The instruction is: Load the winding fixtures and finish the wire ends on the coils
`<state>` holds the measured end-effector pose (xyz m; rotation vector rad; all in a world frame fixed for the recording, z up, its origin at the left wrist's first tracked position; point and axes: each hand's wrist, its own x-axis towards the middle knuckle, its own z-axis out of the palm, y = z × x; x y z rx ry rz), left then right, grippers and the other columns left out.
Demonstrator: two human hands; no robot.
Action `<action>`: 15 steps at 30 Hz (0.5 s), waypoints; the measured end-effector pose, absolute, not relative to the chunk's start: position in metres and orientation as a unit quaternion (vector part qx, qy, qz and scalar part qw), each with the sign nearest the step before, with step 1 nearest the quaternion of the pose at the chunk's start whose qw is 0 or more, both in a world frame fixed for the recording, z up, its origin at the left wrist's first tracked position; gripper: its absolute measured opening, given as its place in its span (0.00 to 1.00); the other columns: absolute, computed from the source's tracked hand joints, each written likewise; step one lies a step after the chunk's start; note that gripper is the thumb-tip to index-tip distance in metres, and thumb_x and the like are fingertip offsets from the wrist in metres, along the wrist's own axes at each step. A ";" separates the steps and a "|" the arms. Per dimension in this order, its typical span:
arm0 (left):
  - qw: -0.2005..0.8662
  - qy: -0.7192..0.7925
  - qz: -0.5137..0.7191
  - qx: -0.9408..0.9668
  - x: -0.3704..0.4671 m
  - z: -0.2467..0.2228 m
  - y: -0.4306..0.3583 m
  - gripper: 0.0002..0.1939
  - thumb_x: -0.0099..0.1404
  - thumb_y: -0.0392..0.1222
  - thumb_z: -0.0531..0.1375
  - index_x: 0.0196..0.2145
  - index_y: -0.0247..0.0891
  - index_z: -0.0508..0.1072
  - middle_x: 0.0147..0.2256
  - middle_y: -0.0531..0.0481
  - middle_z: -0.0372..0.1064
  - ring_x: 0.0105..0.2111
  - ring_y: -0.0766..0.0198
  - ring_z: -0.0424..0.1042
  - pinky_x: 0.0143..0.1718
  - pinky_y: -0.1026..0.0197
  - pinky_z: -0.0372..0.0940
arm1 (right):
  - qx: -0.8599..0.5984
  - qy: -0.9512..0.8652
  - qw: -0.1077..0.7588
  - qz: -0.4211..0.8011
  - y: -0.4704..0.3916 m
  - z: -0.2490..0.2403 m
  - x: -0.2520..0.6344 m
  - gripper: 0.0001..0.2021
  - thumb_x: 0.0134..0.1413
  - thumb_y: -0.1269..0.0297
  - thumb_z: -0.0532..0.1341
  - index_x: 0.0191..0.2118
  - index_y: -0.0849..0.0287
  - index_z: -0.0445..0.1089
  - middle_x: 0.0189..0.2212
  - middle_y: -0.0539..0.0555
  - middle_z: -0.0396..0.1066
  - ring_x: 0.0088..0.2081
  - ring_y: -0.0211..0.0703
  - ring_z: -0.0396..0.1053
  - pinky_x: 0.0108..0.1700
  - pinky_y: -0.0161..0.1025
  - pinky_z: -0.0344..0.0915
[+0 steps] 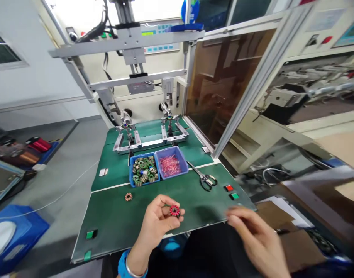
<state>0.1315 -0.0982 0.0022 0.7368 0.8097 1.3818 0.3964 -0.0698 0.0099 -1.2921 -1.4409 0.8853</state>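
Over the bench (pixel 113 220), left grip (pixel 158 218) pinches a red-wound ring (pixel 175 207); right grip (pixel 256 233) too blurred to tell.

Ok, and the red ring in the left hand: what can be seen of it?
The ring is small and round, with red segments set like spokes about a darker centre; they look like wound wire, though too small to be sure. Its face is turned toward the camera. The left grip holds it by thumb and fingers, above the table near its front edge.

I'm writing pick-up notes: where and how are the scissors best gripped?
Probably by the black handles, right hand coming from the near side: they lie nearer the person, while the blades point away beside the purple bin.
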 end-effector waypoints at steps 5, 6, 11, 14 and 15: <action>0.565 0.429 0.627 0.321 0.123 0.013 -0.131 0.22 0.52 0.42 0.78 0.40 0.36 0.75 0.34 0.45 0.76 0.36 0.58 0.77 0.36 0.66 0.70 | -0.291 -0.650 0.387 0.586 -0.034 0.045 0.289 0.12 0.58 0.55 0.66 0.30 0.58 0.72 0.24 0.50 0.67 0.26 0.37 0.64 0.29 0.33 0.63; 0.541 0.441 0.637 0.328 0.121 0.014 -0.137 0.21 0.53 0.42 0.78 0.40 0.36 0.76 0.34 0.46 0.75 0.35 0.59 0.76 0.36 0.66 0.69 | -0.271 -0.646 0.356 0.619 -0.033 0.049 0.276 0.12 0.58 0.55 0.66 0.30 0.59 0.72 0.23 0.49 0.67 0.25 0.36 0.63 0.28 0.33 0.61; 0.460 0.480 0.658 0.353 0.117 0.015 -0.153 0.17 0.57 0.44 0.75 0.40 0.37 0.77 0.34 0.48 0.72 0.32 0.62 0.72 0.33 0.65 0.66 | -0.217 -0.616 0.272 0.707 -0.035 0.053 0.254 0.13 0.58 0.54 0.67 0.31 0.59 0.74 0.22 0.49 0.69 0.24 0.35 0.64 0.28 0.33 0.62; 0.447 0.492 0.651 0.367 0.119 0.012 -0.154 0.16 0.58 0.44 0.75 0.40 0.38 0.77 0.34 0.48 0.70 0.31 0.62 0.71 0.33 0.64 0.65 | -0.214 -0.622 0.293 0.694 -0.036 0.050 0.254 0.12 0.58 0.56 0.67 0.31 0.59 0.74 0.25 0.49 0.68 0.25 0.35 0.65 0.28 0.33 0.62; 0.447 0.493 0.647 0.372 0.120 0.011 -0.154 0.16 0.58 0.44 0.75 0.40 0.38 0.77 0.35 0.48 0.70 0.31 0.61 0.71 0.33 0.64 0.65 | -0.221 -0.628 0.303 0.682 -0.036 0.050 0.255 0.12 0.58 0.56 0.66 0.30 0.59 0.74 0.26 0.49 0.67 0.25 0.35 0.64 0.29 0.33 0.61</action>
